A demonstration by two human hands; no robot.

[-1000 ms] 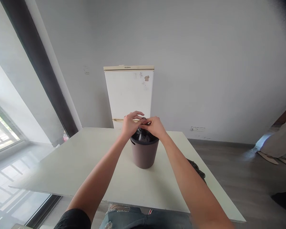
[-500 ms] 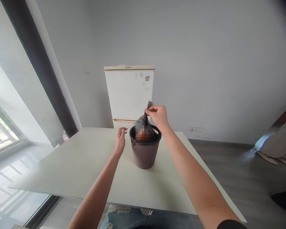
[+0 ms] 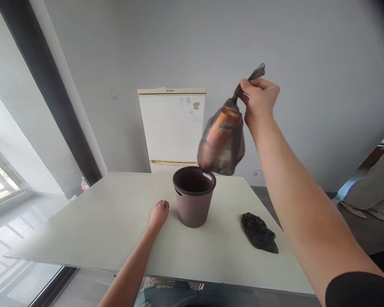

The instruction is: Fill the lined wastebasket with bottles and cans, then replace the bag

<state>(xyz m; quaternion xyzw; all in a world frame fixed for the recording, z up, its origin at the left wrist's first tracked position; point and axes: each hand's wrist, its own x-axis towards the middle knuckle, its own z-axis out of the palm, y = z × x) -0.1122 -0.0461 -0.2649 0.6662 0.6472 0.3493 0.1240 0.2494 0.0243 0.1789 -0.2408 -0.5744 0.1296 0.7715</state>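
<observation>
My right hand (image 3: 260, 99) is closed round the twisted neck of a see-through dark plastic bag (image 3: 223, 138). Orange-red cans show through the bag, which hangs in the air above the right rim of a brownish-mauve bin (image 3: 195, 209). The bin stands upright on the table with its dark opening showing. Just left of it, my left hand (image 3: 160, 212) rests by the tabletop with its fingers curled in, and nothing shows in them. A crumpled black plastic bag (image 3: 259, 232) lies on the table to the right of the bin.
The pale table (image 3: 92, 217) reaches out on both sides. Behind it stands a white fridge (image 3: 173, 128) against a grey wall. At the far right a person's light clothing and shoes (image 3: 353, 209) show. A window is at the left.
My right hand has lifted the filled bag up and right, out of the bin. My left hand has moved down and its fingers have curled. The black bag on the table has come into sight.
</observation>
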